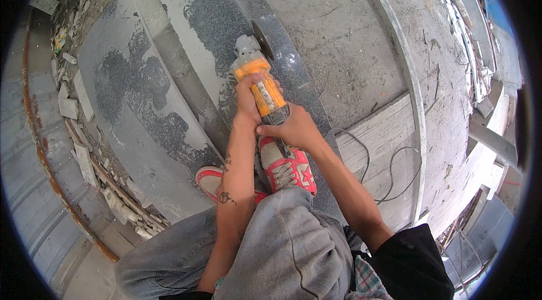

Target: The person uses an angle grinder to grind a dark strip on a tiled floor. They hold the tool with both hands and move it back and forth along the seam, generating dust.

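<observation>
Forearms (239, 159) converge forward, fingers (252, 79) curled.

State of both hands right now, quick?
Left hand: closed, holding the orange angle grinder around its body.
Right hand: closed, holding the same grinder at its rear end.

Faded grey jeans (271, 243) are worn, with a long seam visible. 2 red-and-pale shoes are seen farther off; the right shoe (280, 173) is laced and marked with a red star. The left forearm (241, 150) is inked with dark tattoos (226, 197). At near right, a black sleeve (415, 263) is bordered by checked cloth (367, 278).
</observation>
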Tool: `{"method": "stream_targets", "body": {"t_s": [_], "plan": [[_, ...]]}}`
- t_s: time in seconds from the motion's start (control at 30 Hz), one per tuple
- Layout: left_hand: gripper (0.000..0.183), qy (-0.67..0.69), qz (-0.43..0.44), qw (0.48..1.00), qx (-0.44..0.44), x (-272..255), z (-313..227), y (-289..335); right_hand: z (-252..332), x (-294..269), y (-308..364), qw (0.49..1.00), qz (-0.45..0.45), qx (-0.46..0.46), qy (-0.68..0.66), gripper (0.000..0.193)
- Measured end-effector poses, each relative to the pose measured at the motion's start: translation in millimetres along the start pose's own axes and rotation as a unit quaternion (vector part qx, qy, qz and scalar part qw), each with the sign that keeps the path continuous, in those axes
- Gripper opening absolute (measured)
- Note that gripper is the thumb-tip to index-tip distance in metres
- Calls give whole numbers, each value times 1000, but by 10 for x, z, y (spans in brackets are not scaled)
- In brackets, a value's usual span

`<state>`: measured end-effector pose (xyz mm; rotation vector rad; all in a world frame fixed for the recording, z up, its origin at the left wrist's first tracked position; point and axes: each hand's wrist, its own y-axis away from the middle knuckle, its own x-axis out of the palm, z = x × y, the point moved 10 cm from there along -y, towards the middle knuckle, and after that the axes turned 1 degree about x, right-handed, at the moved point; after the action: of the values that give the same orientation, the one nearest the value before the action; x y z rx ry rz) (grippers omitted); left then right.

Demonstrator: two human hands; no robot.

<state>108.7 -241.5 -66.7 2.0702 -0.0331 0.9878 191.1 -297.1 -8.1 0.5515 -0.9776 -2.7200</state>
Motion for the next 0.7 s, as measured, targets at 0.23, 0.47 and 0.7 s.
{"method": "stream_targets", "body": {"t_s": [0.23,0.47,0.7], "plan": [[36,2,15,1000,-8,-36,55,-6,-12,5,42,1000,1,1,9,69],[44,-26,14,999,13,-14,-213,-230,56,2,-269,1000,2,17,14,67],[42,-12,-1,1000,-6,-18,-12,-34,17,-6,-23,1000,11,13,10,68]]}}
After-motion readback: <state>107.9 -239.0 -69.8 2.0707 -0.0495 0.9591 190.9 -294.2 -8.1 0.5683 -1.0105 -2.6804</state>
